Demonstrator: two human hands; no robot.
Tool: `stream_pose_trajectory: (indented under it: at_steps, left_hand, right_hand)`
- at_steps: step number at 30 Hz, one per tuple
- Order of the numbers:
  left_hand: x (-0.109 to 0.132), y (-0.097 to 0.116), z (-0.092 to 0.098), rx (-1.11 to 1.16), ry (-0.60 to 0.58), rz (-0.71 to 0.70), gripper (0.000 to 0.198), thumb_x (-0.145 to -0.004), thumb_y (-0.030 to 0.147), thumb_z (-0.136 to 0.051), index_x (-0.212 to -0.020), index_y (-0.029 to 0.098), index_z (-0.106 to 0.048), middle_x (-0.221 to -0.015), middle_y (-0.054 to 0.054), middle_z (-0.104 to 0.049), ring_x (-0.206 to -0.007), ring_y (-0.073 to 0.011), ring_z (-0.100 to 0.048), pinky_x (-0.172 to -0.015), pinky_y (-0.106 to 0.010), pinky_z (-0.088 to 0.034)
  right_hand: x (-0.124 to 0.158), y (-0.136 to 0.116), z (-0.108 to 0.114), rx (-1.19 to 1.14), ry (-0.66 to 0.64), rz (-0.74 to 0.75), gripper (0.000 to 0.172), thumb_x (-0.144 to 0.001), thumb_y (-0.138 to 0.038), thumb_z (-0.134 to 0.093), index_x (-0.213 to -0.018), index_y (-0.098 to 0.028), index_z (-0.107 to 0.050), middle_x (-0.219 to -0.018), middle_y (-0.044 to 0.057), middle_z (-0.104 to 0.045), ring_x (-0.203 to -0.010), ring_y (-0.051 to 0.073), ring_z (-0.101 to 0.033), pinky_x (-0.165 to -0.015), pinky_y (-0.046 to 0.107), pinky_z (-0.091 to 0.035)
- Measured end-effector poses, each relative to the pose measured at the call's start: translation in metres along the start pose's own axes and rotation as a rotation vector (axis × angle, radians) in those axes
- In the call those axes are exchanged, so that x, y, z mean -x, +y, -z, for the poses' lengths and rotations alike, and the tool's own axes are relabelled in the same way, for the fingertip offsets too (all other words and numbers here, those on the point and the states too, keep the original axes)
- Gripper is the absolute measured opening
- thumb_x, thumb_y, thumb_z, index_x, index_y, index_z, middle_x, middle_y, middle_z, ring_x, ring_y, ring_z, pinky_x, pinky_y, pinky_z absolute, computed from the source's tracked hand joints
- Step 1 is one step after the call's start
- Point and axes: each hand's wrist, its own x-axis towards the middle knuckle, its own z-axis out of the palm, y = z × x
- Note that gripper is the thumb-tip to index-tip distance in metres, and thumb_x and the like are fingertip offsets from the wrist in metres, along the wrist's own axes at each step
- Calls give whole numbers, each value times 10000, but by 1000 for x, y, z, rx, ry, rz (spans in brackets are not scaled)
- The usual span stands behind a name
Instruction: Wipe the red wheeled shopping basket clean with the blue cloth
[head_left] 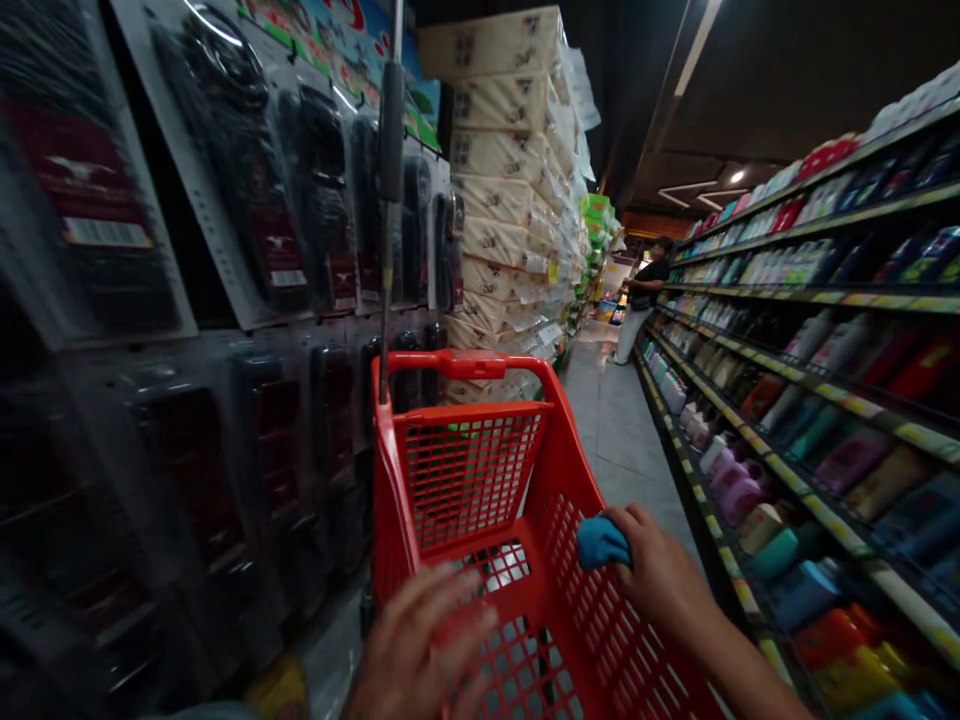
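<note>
Red plastic shopping cart (469,365), seen from the near end, lengthwise ahead of the viewer and filling the lower middle of the view. Its side and far walls are square-mesh panels, and a solid rounded rim runs along the top; the base is perforated with rows of square holes. Right hand (664,570): curled fingers (626,520) grip a small, soft-looking blue item (604,543), which lies against the inner face of the cart's right wall, at the rim. The item's exact kind cannot be told. Left hand (420,645): motion-blurred, fingers spread, above the near left part of the cart.
</note>
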Motion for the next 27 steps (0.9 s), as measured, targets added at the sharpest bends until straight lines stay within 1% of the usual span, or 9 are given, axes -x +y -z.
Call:
stream_pose_trajectory:
  at_steps: [2, 4, 6, 9, 15, 20, 22, 24, 27]
  left_hand:
    - [-32, -33, -8, -33, 135, 176, 526, -931, 358, -591, -1446, 335, -485, -1444, -84, -557, -1398, -292, -491, -1155, -536, -453]
    - [-62, -65, -19, 35, 215, 394, 754, -868, 427, -648, -1536, 232, -358, -1567, -150, -417, -1467, -328, -413, -1223, -554, -363]
    - [-82, -91, -29, 120, 191, 565, 854, -826, 422, -664, -1557, 161, -307, -1586, -196, -373, -1484, -358, -383, -1238, -561, -331]
    - [-90, -110, -37, 166, 134, 607, 822, -817, 304, -600, -1569, 183, -291, -1591, -164, -372, -1503, -338, -362, -1251, -543, -311]
    - [-84, -104, -36, 267, 106, 625, 860, -801, 261, -573, -1596, 246, -246, -1616, -101, -323, -1536, -296, -303, -1282, -484, -263]
    - [-83, -94, -38, 290, 98, 653, 910, -755, 257, -575, -1594, 152, -239, -1623, -136, -303, -1549, -311, -259, -1288, -486, -227]
    - [-80, -90, -38, 288, 116, 664, 897, -757, 239, -559, -1590, 131, -243, -1629, -145, -292, -1548, -313, -256, -1287, -492, -220]
    - [-75, -87, -39, 277, 125, 665, 877, -775, 220, -542, -1592, 131, -235, -1644, -144, -270, -1548, -309, -253, -1289, -503, -201]
    - [-64, -87, -40, 252, 98, 630, 858, -809, 209, -543, -1601, 162, -215, -1665, -125, -237, -1555, -300, -238, -1291, -500, -190]
  right_hand:
    - [11, -2, -1, -6, -9, 15, 427, -801, -57, -503, -1176, -231, -610, -1129, 61, -605, -954, 217, -660, -780, 300, -410]
    - [12, -5, 1, -15, -32, 36, 387, -787, -60, -511, -1119, -228, -619, -1107, 56, -603, -941, 214, -661, -764, 297, -408]
    - [2, -9, 3, -21, -60, 52, 342, -772, -65, -521, -1060, -218, -624, -1068, 53, -602, -920, 210, -660, -743, 294, -401]
    - [-32, -17, 5, -1, -36, 68, 335, -770, -80, -543, -1069, -207, -624, -1055, 59, -605, -902, 207, -649, -723, 289, -390]
    - [-135, -43, 7, 153, 187, 102, 282, -888, -123, -537, -1143, -193, -635, -1104, 112, -606, -911, 224, -588, -694, 293, -374]
    - [-202, -59, 11, 93, 412, 14, 309, -897, -129, -547, -1186, -192, -637, -1110, 104, -599, -958, 230, -556, -731, 289, -400]
    - [-214, -69, 10, 21, 454, -50, 338, -868, -122, -570, -1193, -186, -640, -1118, 115, -601, -980, 251, -562, -751, 304, -420]
    - [-214, -89, 6, -43, 433, -66, 333, -855, -110, -562, -1168, -175, -656, -1103, 126, -612, -980, 265, -577, -777, 329, -441]
    - [-195, -140, -7, -143, 382, 68, 349, -809, -94, -567, -1130, -182, -672, -1075, 113, -633, -979, 261, -590, -836, 350, -466]
